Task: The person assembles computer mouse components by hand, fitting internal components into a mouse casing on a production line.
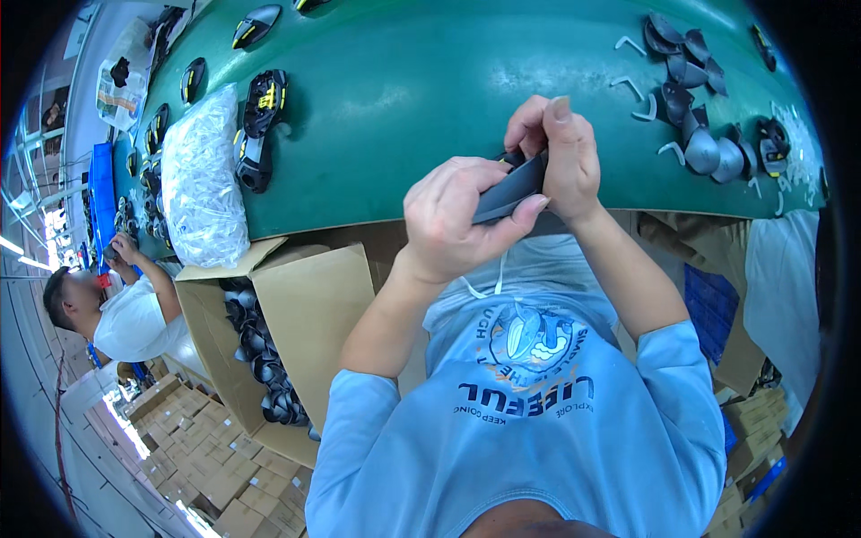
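In front of my chest, above the front edge of the green table, I hold a dark grey curved plastic shell (511, 195). My left hand (453, 213) wraps round its left end, thumb along the lower side. My right hand (565, 160) grips the other end, with its thumb raised and fingers bent over the top. A bit of black and yellow shows between the hands at the shell's upper edge, mostly hidden by fingers. To the left on the table lie black and yellow bodies (265, 103) shaped like computer mice.
A clear bag of small translucent parts (204, 179) lies on the green table (386, 108). Loose dark shells (702, 152) and pale curved strips (646, 109) sit at right. An open cardboard box (314, 314) of dark shells stands below left. Another person (134, 314) works far left.
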The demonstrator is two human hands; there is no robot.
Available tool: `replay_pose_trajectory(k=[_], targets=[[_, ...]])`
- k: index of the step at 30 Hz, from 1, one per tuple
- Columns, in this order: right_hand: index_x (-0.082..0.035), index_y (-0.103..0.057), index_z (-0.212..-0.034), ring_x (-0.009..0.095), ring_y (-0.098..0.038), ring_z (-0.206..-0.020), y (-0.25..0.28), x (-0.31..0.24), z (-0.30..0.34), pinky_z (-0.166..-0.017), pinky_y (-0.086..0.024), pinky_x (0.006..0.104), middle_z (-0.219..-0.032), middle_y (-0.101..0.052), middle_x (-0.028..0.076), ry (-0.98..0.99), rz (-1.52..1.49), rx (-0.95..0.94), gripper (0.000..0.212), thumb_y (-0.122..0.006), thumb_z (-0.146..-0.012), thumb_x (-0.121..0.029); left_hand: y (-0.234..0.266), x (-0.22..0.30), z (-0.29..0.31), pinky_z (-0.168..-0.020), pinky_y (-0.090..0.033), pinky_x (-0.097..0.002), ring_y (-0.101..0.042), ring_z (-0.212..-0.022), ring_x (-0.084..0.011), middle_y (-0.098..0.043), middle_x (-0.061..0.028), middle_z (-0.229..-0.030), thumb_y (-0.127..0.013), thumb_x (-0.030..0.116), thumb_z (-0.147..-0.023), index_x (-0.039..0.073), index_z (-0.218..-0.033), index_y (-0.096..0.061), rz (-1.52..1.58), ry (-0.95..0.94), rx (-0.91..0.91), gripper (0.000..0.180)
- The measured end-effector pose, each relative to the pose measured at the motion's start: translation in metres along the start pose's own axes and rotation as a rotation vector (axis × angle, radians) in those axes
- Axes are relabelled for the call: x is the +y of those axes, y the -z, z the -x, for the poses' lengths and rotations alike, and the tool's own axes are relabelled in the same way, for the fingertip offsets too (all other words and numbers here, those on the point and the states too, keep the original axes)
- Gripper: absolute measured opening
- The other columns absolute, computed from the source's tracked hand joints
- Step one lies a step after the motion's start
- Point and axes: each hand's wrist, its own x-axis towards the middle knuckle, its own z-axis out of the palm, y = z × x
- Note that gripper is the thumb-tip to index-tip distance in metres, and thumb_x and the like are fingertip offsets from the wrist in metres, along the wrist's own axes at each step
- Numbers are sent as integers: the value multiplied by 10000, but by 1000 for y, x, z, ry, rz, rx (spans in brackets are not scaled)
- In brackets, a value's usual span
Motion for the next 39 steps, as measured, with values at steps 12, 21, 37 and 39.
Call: replay_pose_trajectory(k=[12,21,37,39], targets=[[-47,-515,-673,106,-387,-614,0,33,-6,-570,-281,303,-633,-447,-7,-174,-111,170,848,-166,-1078,-706,-19,8,14,-639,-562,-315,-690,-730,-189,-712,-117,-854,-827,189,-865,-12,-968,-669,126,499,49,276],[-28,-622,-902,97,-465,-758,0,20,-4,-694,-399,264,-832,-573,8,11,44,299,563,-336,-1161,-437,-5,-7,0,-736,-564,-374,-672,-828,-308,-673,-167,-976,-960,483,-691,-28,-1097,-659,-85,386,-34,719],[6,-645,-1196,283,-671,-925,43,-11,-5,-839,-535,373,-1025,-668,129,-17,527,-345,667,-935,-725,-368,7,-34,-6,-718,-518,-394,-620,-818,-299,-609,-145,-935,-990,382,-642,-14,-1051,-623,-112,348,-115,677],[12,-643,-1161,285,-666,-884,40,-7,-1,-795,-531,373,-972,-654,135,-98,375,-325,599,-936,-738,-296,11,-32,-3,-721,-518,-394,-622,-821,-296,-610,-144,-936,-988,374,-647,-12,-1053,-622,-103,360,-117,669]])
